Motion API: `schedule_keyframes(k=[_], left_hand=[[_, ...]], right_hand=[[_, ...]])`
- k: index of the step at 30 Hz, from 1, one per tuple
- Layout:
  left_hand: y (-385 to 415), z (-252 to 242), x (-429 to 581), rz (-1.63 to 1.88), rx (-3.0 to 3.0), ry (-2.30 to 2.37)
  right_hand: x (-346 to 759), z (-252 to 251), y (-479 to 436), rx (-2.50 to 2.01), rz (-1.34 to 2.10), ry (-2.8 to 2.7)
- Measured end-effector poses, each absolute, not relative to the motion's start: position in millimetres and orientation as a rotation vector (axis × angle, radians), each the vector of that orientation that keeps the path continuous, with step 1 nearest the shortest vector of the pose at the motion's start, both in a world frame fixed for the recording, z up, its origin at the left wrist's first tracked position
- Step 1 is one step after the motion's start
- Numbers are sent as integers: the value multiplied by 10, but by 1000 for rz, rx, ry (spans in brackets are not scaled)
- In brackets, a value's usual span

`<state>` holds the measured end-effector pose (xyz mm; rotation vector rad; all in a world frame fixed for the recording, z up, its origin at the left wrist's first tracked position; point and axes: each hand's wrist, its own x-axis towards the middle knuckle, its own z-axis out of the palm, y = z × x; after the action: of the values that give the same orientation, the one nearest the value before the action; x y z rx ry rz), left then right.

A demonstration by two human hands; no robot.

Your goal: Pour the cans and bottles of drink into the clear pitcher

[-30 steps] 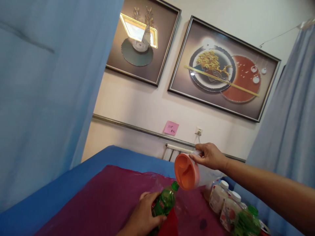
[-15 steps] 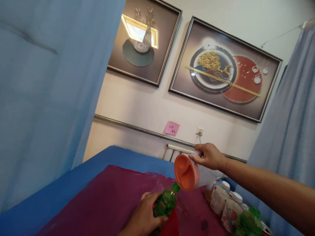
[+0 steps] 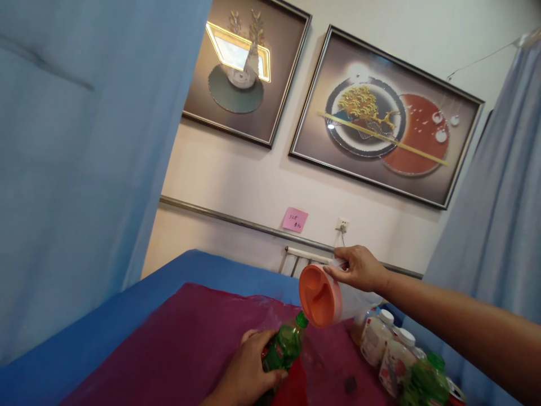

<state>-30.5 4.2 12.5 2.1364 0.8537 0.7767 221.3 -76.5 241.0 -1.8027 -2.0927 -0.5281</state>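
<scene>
My left hand [image 3: 253, 363] is wrapped round a green plastic bottle [image 3: 288, 343], which leans slightly to the right. In my right hand [image 3: 359, 269] is the handle of a clear plastic pitcher [image 3: 355, 303] with an orange lid [image 3: 320, 296]. The pitcher is tipped on its side, lid facing left and toward me. Its lid edge is just beside and above the bottle's green top; whether they touch, and whether liquid flows, I cannot tell. Beneath them lies a dark red plastic sheet [image 3: 190, 338].
At the right stand several bottles: white-capped ones [image 3: 376, 337] and another green bottle [image 3: 425, 380]. A blue bed cover [image 3: 203, 265] lies under the sheet. Blue curtains hang at the left [image 3: 84, 169] and right [image 3: 499, 169]. A metal rail [image 3: 236, 221] runs along the wall below framed pictures [image 3: 367, 118].
Both hands, the green bottle and the tipped pitcher keep nearly the same positions. The whole view has shifted very slightly.
</scene>
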Motion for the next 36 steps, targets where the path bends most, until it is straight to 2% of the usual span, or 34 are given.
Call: schedule_keyframes(k=[27,31,36], left_hand=[[51,90,-294,800,2135,851],[97,13,-264,884,2126,860],[183,-45,-220,1008,2061,868]], right_hand=[[2182,2448,-794,-1743,-577,-2086],[2391,2220,-795,-1676,-485,-1807],[2719,1519,-810,-1553,-298,-1155]])
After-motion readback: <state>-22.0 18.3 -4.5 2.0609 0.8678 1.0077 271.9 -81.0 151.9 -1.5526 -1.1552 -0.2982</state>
